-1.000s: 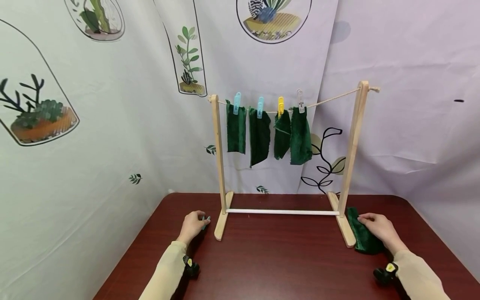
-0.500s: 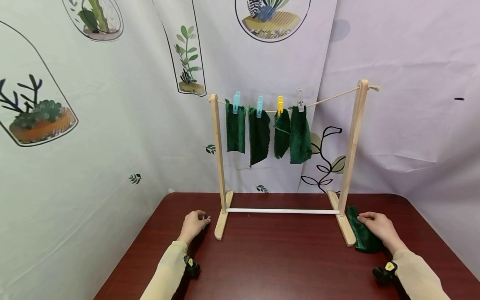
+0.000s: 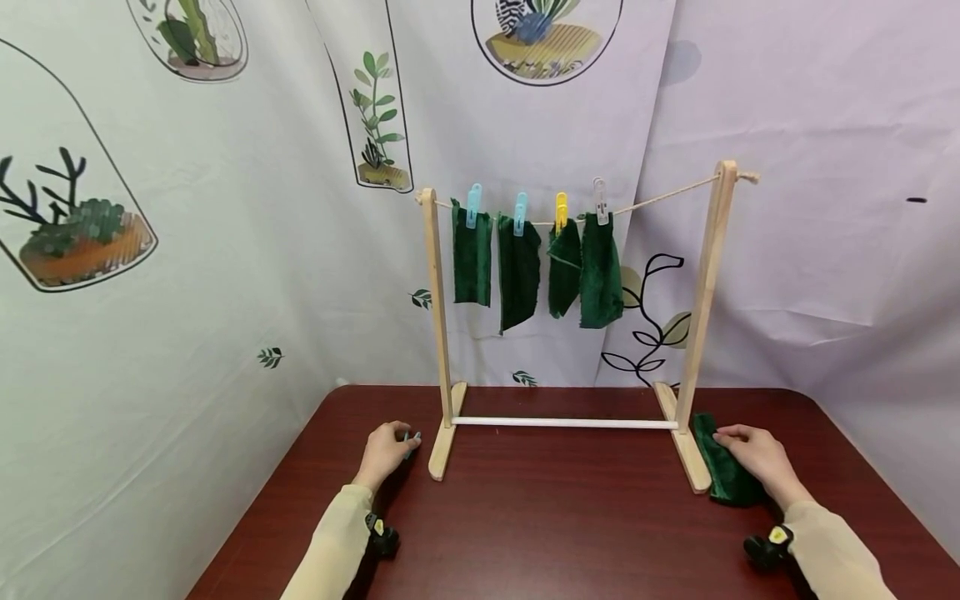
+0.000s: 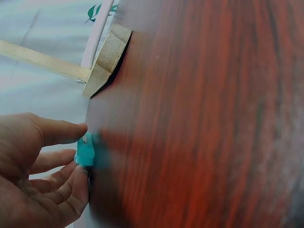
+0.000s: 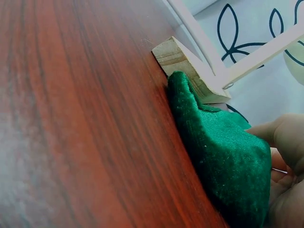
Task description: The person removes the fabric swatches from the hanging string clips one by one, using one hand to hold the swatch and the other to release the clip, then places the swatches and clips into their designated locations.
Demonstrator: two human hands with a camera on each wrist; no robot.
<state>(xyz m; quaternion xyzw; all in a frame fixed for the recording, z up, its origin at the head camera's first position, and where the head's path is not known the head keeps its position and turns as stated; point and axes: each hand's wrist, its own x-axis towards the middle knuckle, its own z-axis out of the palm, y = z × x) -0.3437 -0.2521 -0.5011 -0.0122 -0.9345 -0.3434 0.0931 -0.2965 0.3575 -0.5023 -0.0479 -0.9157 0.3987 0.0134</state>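
Note:
My left hand is at the left of the table, its thumb and fingers around a small turquoise clothespin. That clip is close to the tabletop, left of the rack's foot. On the right, my right hand pinches the edge of a green velvet cloth. The cloth lies on the table against the right foot of a wooden drying rack. Part of the right hand's grip is hidden behind the fabric in the right wrist view.
Several green cloths hang from the rack's cord, held by two blue clothespins, a yellow clothespin and a clear clothespin. A white bar joins the rack's feet on the dark red table. Behind hangs a printed curtain.

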